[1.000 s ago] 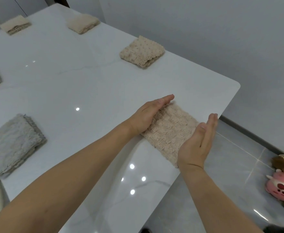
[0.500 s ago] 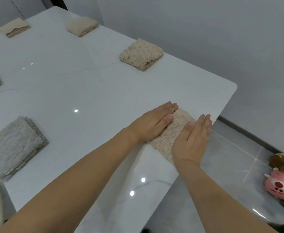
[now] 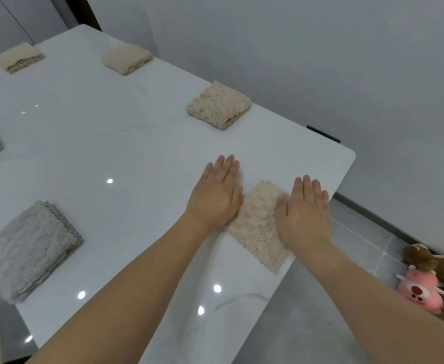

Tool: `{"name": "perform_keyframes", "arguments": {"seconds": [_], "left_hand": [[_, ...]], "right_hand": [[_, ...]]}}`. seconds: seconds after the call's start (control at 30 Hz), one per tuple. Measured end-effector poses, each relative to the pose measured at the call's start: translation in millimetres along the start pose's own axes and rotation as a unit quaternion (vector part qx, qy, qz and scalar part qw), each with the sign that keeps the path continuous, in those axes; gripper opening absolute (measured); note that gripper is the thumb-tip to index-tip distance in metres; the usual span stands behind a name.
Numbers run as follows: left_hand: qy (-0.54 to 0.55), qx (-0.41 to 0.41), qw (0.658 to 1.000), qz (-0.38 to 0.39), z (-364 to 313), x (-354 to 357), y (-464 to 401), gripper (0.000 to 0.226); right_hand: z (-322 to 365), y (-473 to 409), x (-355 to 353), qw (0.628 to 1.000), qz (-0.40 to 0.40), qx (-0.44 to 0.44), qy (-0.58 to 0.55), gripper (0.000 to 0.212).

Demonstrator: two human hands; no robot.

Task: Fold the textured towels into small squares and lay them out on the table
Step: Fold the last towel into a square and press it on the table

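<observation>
Both my hands are flat with fingers straight, left hand (image 3: 217, 190) and right hand (image 3: 305, 208), each pressing one side of the folded beige towel (image 3: 259, 224). It sits right at the near-right edge of the table (image 3: 137, 153), one corner about at the lip. My worry: push sideways and it slides off onto the floor, or the fold springs open once I let go.
</observation>
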State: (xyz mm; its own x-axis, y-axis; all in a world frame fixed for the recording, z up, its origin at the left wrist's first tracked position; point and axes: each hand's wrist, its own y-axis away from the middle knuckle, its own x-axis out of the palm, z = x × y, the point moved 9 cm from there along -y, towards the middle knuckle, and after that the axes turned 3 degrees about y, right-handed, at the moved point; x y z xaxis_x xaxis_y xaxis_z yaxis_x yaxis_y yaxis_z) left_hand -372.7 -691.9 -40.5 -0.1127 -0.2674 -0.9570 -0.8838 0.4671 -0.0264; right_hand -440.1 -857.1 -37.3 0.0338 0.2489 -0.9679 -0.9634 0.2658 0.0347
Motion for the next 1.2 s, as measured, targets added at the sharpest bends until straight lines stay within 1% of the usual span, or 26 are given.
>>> {"name": "perform_keyframes", "arguments": {"seconds": [0.07,0.13,0.23,0.33,0.43,0.67,0.73,0.77,0.87,0.93,1.0,1.1,1.2], "left_hand": [[-0.038,-0.035,0.999,-0.015,10,-10,-1,0.064],[-0.053,-0.06,0.996,-0.03,17,-19,-6,0.061],[-0.077,-0.078,0.993,-0.051,26,-26,-20,0.064],[-0.1,-0.104,0.988,-0.059,38,-24,-41,0.065],[-0.103,-0.141,0.983,-0.061,51,-20,-65,0.063],[-0.142,-0.182,0.97,-0.073,76,-19,-110,0.069],[-0.133,-0.197,0.967,-0.092,84,-21,-118,0.068],[-0.122,-0.207,0.965,-0.102,89,-22,-121,0.067],[-0.068,-0.258,0.955,-0.13,107,-24,-129,0.067],[-0.024,-0.287,0.946,-0.15,117,-24,-137,0.066],[0.009,-0.298,0.939,-0.172,121,-26,-146,0.066],[0.043,-0.309,0.928,-0.206,123,-32,-163,0.069],[0.055,-0.327,0.918,-0.216,126,-32,-184,0.07]], "right_hand": [[11,-15,-4,0.995,0.045,-0.063,0.056,0.062],[24,-30,-7,0.987,0.062,-0.118,0.09,0.062],[44,-57,-8,0.972,0.063,-0.187,0.13,0.065],[63,-90,-4,0.949,0.049,-0.268,0.158,0.075],[68,-127,0,0.932,0.046,-0.313,0.177,0.079],[76,-206,13,0.897,0.05,-0.387,0.207,0.078],[84,-226,15,0.898,0.056,-0.397,0.182,0.078],[89,-238,15,0.903,0.062,-0.397,0.153,0.078],[104,-272,13,0.918,0.082,-0.388,0.025,0.075],[115,-292,12,0.917,0.096,-0.384,-0.046,0.069],[128,-306,9,0.91,0.105,-0.388,-0.1,0.064],[149,-323,14,0.893,0.117,-0.418,-0.122,0.062],[165,-337,27,0.874,0.117,-0.463,-0.093,0.067]]}}
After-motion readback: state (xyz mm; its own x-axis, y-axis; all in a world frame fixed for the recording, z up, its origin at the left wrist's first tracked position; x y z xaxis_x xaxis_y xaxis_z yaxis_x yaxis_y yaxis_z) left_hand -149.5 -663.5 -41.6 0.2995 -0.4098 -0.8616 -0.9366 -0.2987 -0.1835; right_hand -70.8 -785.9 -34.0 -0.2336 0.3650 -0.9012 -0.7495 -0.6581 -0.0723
